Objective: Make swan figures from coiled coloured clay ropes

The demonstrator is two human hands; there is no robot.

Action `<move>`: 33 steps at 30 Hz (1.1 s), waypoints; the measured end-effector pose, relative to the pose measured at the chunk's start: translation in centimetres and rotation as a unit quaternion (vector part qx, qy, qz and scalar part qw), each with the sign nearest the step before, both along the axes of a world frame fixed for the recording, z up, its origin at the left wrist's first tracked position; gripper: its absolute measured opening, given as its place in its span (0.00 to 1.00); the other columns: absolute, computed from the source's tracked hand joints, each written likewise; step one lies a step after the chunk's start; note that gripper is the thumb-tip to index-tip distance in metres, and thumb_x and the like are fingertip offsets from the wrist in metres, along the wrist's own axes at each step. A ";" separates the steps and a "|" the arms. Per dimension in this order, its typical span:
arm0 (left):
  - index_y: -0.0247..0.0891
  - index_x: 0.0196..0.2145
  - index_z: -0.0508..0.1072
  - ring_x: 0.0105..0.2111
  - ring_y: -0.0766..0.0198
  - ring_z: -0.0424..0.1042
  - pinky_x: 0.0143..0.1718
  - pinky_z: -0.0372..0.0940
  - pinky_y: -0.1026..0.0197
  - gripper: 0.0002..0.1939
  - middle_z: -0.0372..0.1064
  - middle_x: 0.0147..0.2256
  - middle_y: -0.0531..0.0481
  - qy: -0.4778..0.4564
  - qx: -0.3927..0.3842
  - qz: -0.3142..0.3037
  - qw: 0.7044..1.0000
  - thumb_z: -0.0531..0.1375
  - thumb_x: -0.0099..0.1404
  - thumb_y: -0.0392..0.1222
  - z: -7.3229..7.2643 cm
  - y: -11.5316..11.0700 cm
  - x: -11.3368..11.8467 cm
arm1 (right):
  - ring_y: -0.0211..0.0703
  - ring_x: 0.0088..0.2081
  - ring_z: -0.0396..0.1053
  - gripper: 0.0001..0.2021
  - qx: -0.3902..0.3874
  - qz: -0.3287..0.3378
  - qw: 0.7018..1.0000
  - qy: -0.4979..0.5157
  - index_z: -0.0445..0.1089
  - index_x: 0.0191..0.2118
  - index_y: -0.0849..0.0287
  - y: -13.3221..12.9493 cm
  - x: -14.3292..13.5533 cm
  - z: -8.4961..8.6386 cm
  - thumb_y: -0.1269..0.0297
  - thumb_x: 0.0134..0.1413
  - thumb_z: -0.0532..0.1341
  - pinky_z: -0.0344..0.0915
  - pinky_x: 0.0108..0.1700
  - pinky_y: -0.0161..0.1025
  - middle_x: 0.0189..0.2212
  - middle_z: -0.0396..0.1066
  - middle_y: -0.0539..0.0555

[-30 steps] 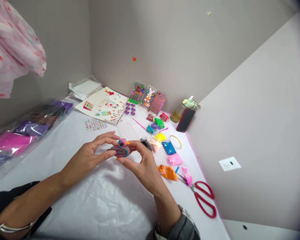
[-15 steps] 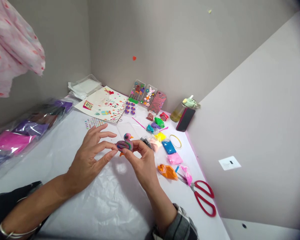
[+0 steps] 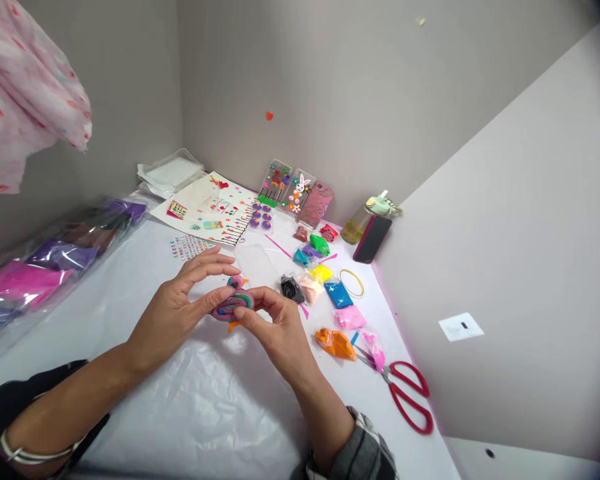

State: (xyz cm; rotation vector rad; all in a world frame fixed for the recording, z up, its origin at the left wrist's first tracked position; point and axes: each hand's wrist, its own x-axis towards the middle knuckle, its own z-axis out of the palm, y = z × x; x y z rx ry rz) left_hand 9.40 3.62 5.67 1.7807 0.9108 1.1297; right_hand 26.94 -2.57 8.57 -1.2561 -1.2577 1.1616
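Note:
A small clay duck (image 3: 233, 305) with a swirled pink, blue and green body is held above the white covered table. Its orange beak points right, and orange feet show below the body. My right hand (image 3: 285, 327) pinches the body from the right, thumb in front. With thumb and fingers, my left hand (image 3: 180, 307) grips the duck from the left near its neck, partly covering the head. Behind the duck lies a clear plastic case (image 3: 257, 261). A sheet of small gem stickers (image 3: 190, 247) is just beyond my left hand.
Several bagged clay lumps, including orange (image 3: 336, 344) and blue (image 3: 337, 293), lie to the right. Red-handled scissors (image 3: 414, 400) rest at the right edge. A phone (image 3: 373, 240) leans against a bottle (image 3: 355, 225). Decorated cases (image 3: 316, 204) stand by the wall; a drawn-on notebook (image 3: 210, 208) lies at the back.
The duck has shifted slightly left and down and turned in my fingers. My left hand has closed on its neck area, where earlier its fingers were spread beside the body.

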 end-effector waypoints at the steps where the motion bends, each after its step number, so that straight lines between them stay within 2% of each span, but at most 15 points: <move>1: 0.52 0.48 0.77 0.71 0.52 0.53 0.72 0.47 0.44 0.13 0.69 0.60 0.53 0.000 -0.003 0.002 1.000 0.63 0.69 0.55 0.0 0.0 0.0 | 0.43 0.36 0.70 0.04 0.005 -0.002 1.000 -0.011 0.78 0.36 0.58 0.0 -0.1 0.1 0.64 0.55 0.69 0.66 0.45 0.39 0.32 0.77 0.51; 6: 0.50 0.45 0.78 0.71 0.52 0.53 0.72 0.47 0.47 0.11 0.69 0.60 0.53 -0.009 -0.024 0.006 1.000 0.63 0.69 0.54 0.3 -0.2 0.0 | 0.40 0.35 0.68 0.02 0.022 -0.010 0.998 -0.053 0.77 0.35 0.58 -0.3 -0.4 0.6 0.68 0.54 0.68 0.66 0.43 0.36 0.30 0.76 0.48; 12: 0.49 0.42 0.77 0.71 0.50 0.51 0.72 0.44 0.46 0.11 0.69 0.61 0.52 -0.017 -0.064 -0.010 0.998 0.63 0.68 0.55 0.5 -0.2 0.0 | 0.40 0.36 0.68 0.02 0.031 -0.016 0.996 -0.081 0.77 0.34 0.59 -0.4 -0.6 0.6 0.69 0.53 0.68 0.65 0.43 0.36 0.30 0.75 0.49; 17: 0.51 0.48 0.76 0.71 0.52 0.53 0.71 0.48 0.50 0.12 0.69 0.61 0.54 -0.032 -0.079 -0.017 0.996 0.59 0.72 0.55 0.8 -0.4 -0.2 | 0.41 0.36 0.69 0.03 0.020 -0.010 0.998 -0.050 0.77 0.35 0.59 -0.3 -0.4 0.5 0.67 0.54 0.67 0.64 0.44 0.38 0.31 0.76 0.49; 22: 0.50 0.47 0.77 0.69 0.51 0.56 0.70 0.50 0.50 0.12 0.69 0.61 0.53 -0.038 -0.074 -0.002 0.997 0.58 0.73 0.55 1.0 -0.5 -0.4 | 0.44 0.37 0.70 0.05 0.004 0.002 1.000 0.008 0.77 0.37 0.58 -0.1 0.0 0.0 0.63 0.55 0.68 0.64 0.46 0.41 0.33 0.77 0.51; 29: 0.50 0.47 0.76 0.70 0.52 0.53 0.70 0.46 0.51 0.11 0.68 0.61 0.53 -0.046 -0.074 -0.008 0.996 0.62 0.70 0.53 0.5 -0.3 0.1 | 0.40 0.34 0.68 0.03 0.010 -0.001 0.999 -0.041 0.77 0.35 0.58 -0.2 -0.3 0.7 0.66 0.54 0.68 0.64 0.43 0.37 0.30 0.75 0.48; 31: 0.49 0.47 0.75 0.68 0.52 0.56 0.69 0.47 0.52 0.12 0.69 0.60 0.53 -0.050 -0.072 0.007 0.996 0.63 0.69 0.53 0.5 -0.4 0.1 | 0.40 0.35 0.68 0.03 0.013 -0.005 0.999 -0.049 0.77 0.35 0.58 -0.2 -0.4 0.7 0.66 0.55 0.68 0.65 0.43 0.37 0.30 0.75 0.48; 33: 0.48 0.45 0.74 0.61 0.54 0.64 0.64 0.53 0.55 0.10 0.71 0.53 0.53 -0.050 -0.053 0.048 0.996 0.63 0.69 0.52 0.5 -0.7 0.0 | 0.41 0.35 0.69 0.03 0.027 -0.028 0.997 -0.068 0.77 0.35 0.58 -0.2 -0.3 0.5 0.66 0.56 0.67 0.65 0.43 0.38 0.31 0.76 0.49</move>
